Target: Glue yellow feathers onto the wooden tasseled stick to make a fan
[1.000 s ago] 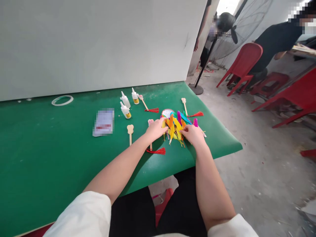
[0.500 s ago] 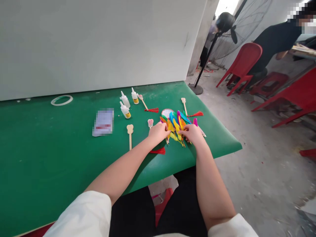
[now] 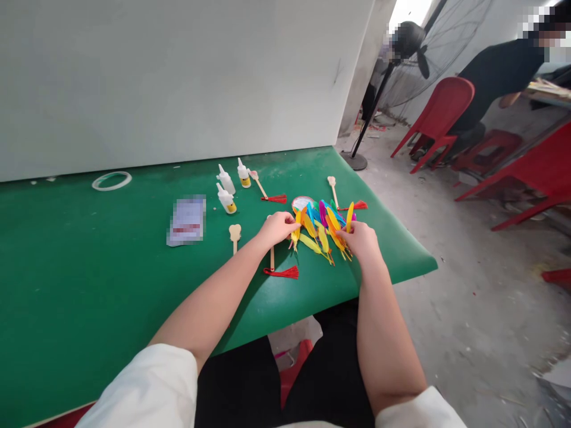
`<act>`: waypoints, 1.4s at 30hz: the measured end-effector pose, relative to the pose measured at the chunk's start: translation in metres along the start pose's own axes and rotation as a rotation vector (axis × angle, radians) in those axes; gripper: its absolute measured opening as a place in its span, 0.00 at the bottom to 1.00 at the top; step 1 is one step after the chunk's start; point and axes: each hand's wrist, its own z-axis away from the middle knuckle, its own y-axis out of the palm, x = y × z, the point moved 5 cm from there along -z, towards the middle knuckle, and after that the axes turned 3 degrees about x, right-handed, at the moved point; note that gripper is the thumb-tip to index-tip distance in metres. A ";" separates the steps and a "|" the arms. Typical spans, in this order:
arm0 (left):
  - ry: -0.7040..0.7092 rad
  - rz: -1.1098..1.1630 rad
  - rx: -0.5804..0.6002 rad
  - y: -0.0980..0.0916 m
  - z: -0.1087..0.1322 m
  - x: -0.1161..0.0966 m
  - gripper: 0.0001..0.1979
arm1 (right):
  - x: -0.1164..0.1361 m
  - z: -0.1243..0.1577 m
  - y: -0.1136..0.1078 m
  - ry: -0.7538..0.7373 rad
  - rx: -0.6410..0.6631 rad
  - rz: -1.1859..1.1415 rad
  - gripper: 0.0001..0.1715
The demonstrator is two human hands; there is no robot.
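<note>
A loose pile of colourful feathers (image 3: 323,233), yellow, orange, blue, purple and green, lies on the green table (image 3: 134,297) between my hands. At its left side my left hand (image 3: 277,229) is closed, thumb and finger pinching a yellow feather (image 3: 297,233). My right hand (image 3: 362,239), at the pile's right, pinches another yellow feather (image 3: 350,216) that points upward. Behind the pile is a round white piece with a red rim (image 3: 303,203), partly covered. Under my left wrist a wooden stick (image 3: 272,260) with a red tassel (image 3: 285,272) is partly hidden.
Three small glue-type bottles (image 3: 226,180) stand left of the pile. Other flat wooden sticks (image 3: 235,235) lie around, some with red tassels (image 3: 274,199). Further left are a blurred packet (image 3: 187,220) and a white ring (image 3: 112,181). A fan (image 3: 408,40) and a seated person (image 3: 495,77) are beyond.
My hands have moved apart, the left one leftward and the right one slightly right. A yellow feather now stands up from my right fingers. The tasselled stick by my left wrist shows more.
</note>
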 end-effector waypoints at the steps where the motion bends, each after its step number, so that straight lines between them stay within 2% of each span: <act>1: -0.005 0.014 0.004 -0.001 -0.001 0.001 0.09 | 0.000 0.001 -0.003 -0.002 -0.021 0.007 0.09; 4: -0.015 0.022 -0.005 -0.003 -0.003 0.006 0.12 | 0.009 0.006 -0.002 -0.107 0.005 0.024 0.10; 7: -0.010 -0.007 -0.031 -0.005 -0.005 0.008 0.15 | 0.027 0.015 0.014 -0.291 0.185 0.104 0.14; 10: -0.001 -0.050 -0.038 -0.007 -0.004 0.007 0.15 | 0.036 0.020 0.031 -0.359 0.292 0.150 0.17; 15: 0.001 -0.113 0.008 -0.007 -0.002 0.006 0.11 | 0.037 0.018 0.039 -0.348 0.300 0.126 0.12; 20: 0.004 -0.161 0.031 -0.006 -0.003 0.007 0.09 | 0.027 0.016 0.024 -0.301 0.289 0.033 0.13; 23: 0.012 -0.182 0.016 -0.005 -0.001 0.005 0.09 | 0.019 0.016 0.014 -0.243 0.309 -0.199 0.16; 25: 0.012 -0.202 -0.044 -0.008 0.002 0.000 0.12 | 0.016 0.017 0.012 -0.201 0.340 -0.412 0.17; 27: 0.047 -0.191 -0.184 -0.013 0.008 -0.010 0.19 | 0.018 0.020 0.011 -0.195 0.368 -0.537 0.18; 29: 0.143 -0.087 -0.262 -0.014 0.014 -0.023 0.22 | 0.024 0.023 0.011 -0.223 0.396 -0.597 0.19; 30: 0.199 0.003 -0.211 -0.010 0.016 -0.030 0.21 | 0.028 0.025 0.012 -0.243 0.415 -0.623 0.19; 32: 0.257 0.215 -0.025 0.002 0.019 -0.040 0.18 | 0.035 0.029 0.014 -0.264 0.437 -0.665 0.19; 34: 0.220 0.406 0.056 0.010 0.020 -0.042 0.14 | 0.040 0.030 0.015 -0.274 0.428 -0.697 0.20; 37: 0.115 0.624 0.033 0.009 0.018 -0.037 0.13 | 0.040 0.026 0.014 -0.268 0.345 -0.766 0.22; 40: 0.080 0.680 0.028 0.005 0.015 -0.031 0.16 | 0.036 0.019 0.012 -0.264 0.259 -0.891 0.31; 42: 0.081 0.672 0.035 0.003 0.014 -0.030 0.17 | 0.036 0.016 0.014 -0.260 0.261 -0.969 0.36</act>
